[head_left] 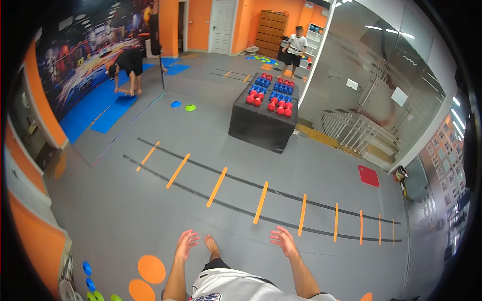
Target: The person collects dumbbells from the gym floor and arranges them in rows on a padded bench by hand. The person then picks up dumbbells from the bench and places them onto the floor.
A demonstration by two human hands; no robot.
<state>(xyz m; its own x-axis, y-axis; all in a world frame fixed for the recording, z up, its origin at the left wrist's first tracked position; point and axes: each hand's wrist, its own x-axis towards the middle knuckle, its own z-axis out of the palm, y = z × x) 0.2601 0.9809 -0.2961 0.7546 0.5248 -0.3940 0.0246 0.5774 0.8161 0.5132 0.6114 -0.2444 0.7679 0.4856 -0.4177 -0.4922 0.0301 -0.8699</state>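
Both of my arms reach forward over the grey floor, palms turned inward. My left hand (187, 244) is empty, its fingers apart. On the other side, my right hand (284, 240) also holds nothing, with fingers spread. Beyond the hands an agility ladder (217, 188) lies flat across the floor, with dark side straps and several orange rungs. The right hand is nearest to its lower strap and touches nothing. My bare foot (212, 244) shows between the hands.
A black-covered box (261, 129) bears several red and blue dumbbells (280, 103). One person (128, 67) bends over blue mats (108, 118); another person (296, 47) stands behind the box. Orange discs (151, 269) lie at lower left, marker cones (190, 107) farther off, a red mat (368, 175) at right.
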